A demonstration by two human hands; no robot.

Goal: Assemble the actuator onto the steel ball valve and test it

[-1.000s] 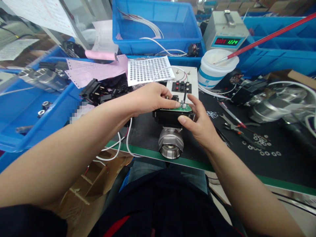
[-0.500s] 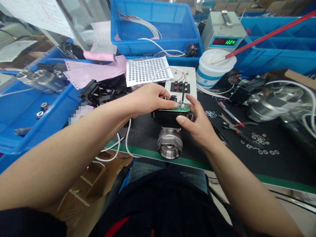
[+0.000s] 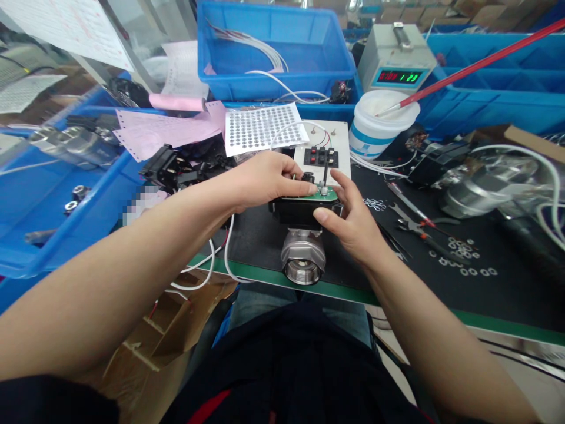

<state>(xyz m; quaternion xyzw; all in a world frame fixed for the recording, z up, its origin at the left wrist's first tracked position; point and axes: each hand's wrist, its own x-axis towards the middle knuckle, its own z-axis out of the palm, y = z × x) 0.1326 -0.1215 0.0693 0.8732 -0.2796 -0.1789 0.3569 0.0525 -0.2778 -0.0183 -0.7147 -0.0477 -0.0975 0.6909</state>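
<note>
An electric ball valve stands upright at the bench's front edge, its threaded steel body (image 3: 303,259) below a black actuator housing (image 3: 293,213). On top lies an exposed green circuit board (image 3: 329,193) with a metal shaft and small black parts. My left hand (image 3: 271,176) reaches in from the left, its thumb along the board and its fingers curled behind, closed on the board's edge. My right hand (image 3: 353,215) grips the housing's right side, thumb in front and fingers at the back. My left fingertips are partly hidden.
Behind the valve is a white panel (image 3: 344,138) with push terminals. A power supply (image 3: 395,56), a white bucket (image 3: 375,132) with a red-handled brush and a blue bin (image 3: 273,88) stand farther back. Pliers (image 3: 424,234) and loose washers (image 3: 463,253) lie right.
The power supply's display has changed, its green reading dropping from about 12 to about 1. Both hands and the valve stay nearly in place; the view has shifted slightly.
</note>
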